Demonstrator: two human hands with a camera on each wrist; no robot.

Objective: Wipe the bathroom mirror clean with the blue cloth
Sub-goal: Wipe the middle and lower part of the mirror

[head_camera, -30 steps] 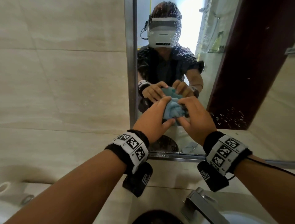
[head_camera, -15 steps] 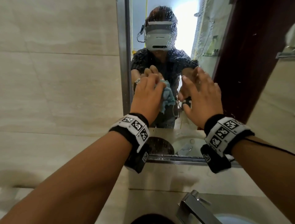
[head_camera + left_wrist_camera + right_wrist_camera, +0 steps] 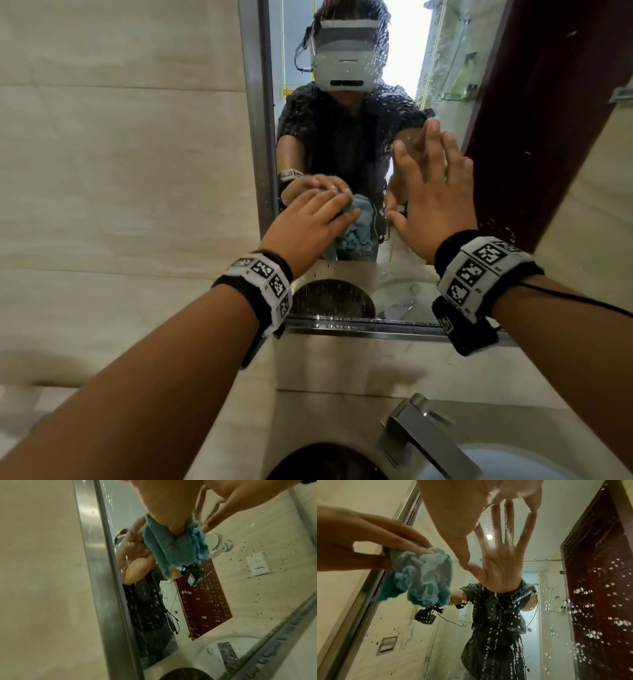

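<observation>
The blue cloth (image 3: 356,233) is bunched against the mirror (image 3: 548,102) close to its steel left frame (image 3: 255,102). My left hand (image 3: 329,212) holds it there, fingers laid over it and thumb under it. The left wrist view shows the cloth (image 3: 171,547) beneath my thumb, and in the right wrist view it (image 3: 423,577) sits wedged between the fingers and thumb of the left hand (image 3: 376,540). My right hand (image 3: 431,192) lies flat on the glass to the right, fingers spread and holding nothing (image 3: 453,507). Water drops speckle the glass.
A chrome tap (image 3: 421,442) and a white basin (image 3: 513,462) sit below the mirror, in front of a narrow tiled ledge. Beige wall tiles (image 3: 120,171) fill the left. The mirror reflects me, a dark red door and a shower.
One second ago both hands held the cloth together off the glass. The right hand has let go and spread flat on the mirror; the left hand alone now holds the cloth on the glass.
</observation>
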